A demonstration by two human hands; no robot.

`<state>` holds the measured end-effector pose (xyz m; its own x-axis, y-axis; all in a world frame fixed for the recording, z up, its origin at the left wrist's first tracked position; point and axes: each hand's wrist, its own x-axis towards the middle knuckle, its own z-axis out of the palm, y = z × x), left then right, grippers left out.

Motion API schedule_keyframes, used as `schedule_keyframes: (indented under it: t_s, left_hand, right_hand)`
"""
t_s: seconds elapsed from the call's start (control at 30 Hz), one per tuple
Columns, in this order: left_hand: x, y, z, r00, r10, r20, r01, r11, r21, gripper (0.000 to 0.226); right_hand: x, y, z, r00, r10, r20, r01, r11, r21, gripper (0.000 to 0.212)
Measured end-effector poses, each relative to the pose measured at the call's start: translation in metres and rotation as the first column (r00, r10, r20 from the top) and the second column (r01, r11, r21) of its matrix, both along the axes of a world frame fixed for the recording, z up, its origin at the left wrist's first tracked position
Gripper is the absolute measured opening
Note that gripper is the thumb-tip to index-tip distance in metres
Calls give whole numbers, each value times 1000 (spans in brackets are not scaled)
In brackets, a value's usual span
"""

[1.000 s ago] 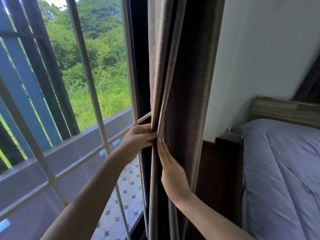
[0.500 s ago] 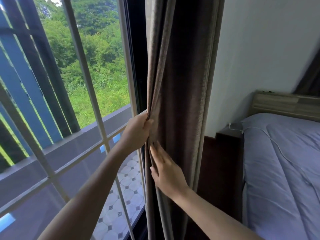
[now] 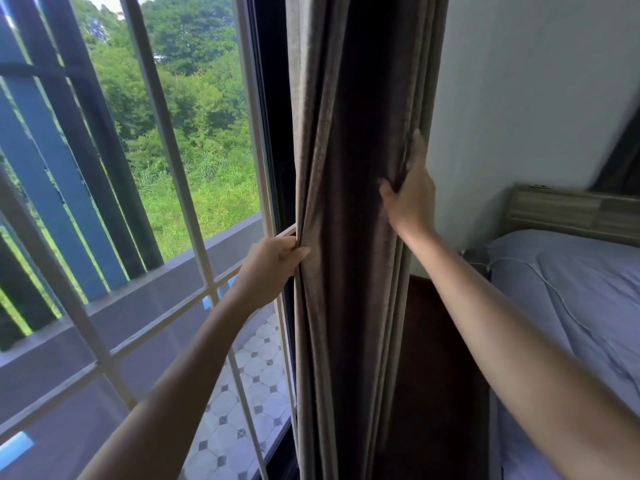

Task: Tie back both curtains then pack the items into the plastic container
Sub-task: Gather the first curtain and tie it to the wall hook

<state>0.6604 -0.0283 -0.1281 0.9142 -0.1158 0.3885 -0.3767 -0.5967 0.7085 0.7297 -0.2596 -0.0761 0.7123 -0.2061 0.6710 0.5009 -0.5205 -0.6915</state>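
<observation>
Your left hand (image 3: 273, 263) pinches the curtain's (image 3: 349, 237) window-side edge, while your right hand (image 3: 410, 192) grips the folds on its wall side.

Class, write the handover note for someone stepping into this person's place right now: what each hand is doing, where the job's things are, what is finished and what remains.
Left hand: grips the window-side edge of the grey-brown fabric curtain.
Right hand: on the curtain's wall-side folds, thumb in front, fingers reaching round the edge.
Curtain: gathered into a narrow bundle between the white-barred window and the white wall.
Done: this curtain is bunched between both hands.
Left: no tie-back is around it or in view; tie this one, then the other. The plastic container and the items are not in view; packing remains.
</observation>
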Motion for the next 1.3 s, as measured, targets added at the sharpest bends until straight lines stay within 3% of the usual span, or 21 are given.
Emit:
schedule_keyframes:
  t_s: [0.1,0.2,0.33,0.53,0.67,0.9,1.0,1.07,1.13,1.23,1.3]
  left_hand:
    - [-3,-3,4,999,-2,-39,1,1000,-22,54]
    - [-4,-7,8,995,-33,-99,25,996,-86,30]
    - [-8,-13,10,985,-94,-148,60,975,-214,19]
    - [-6,-16,6,971,-137,-195,67,943,-327,18]
    - [-8,-18,3,930,-273,-247,135,876,-463,27]
    - [-11,-21,7,822,-455,-343,120,727,-676,30]
    - [-10,-15,10,786,-514,-344,86,642,-762,51]
    - [-12,-13,11,781,-520,-345,100,650,-753,55]
    - [-16,-16,12,808,-482,-339,153,727,-670,50]
    - [-21,-24,14,928,-292,-232,191,907,-375,31]
    - [-17,-26,13,978,-161,-132,135,972,-191,37]
  right_hand:
    - [0,4,-21,1000,-5,-27,4,1000,-26,71]
    - [-9,11,-50,999,37,-39,-38,999,-31,58]
    - [-27,19,-87,993,116,-10,-116,990,-82,59]
    - [-59,33,-118,976,215,-45,-219,971,-97,66]
    - [-77,45,-127,958,282,-57,-287,949,-134,70]
    - [-95,55,-137,981,174,-88,-194,919,-344,82]
    - [-101,58,-141,989,126,-76,-146,908,-392,84]
    - [-104,60,-143,993,105,-52,-117,904,-412,89]
    - [-106,61,-146,993,100,-56,-114,895,-431,89]
    - [-111,66,-153,990,129,-62,-143,861,-489,83]
    - [-113,69,-161,984,161,-73,-175,835,-522,79]
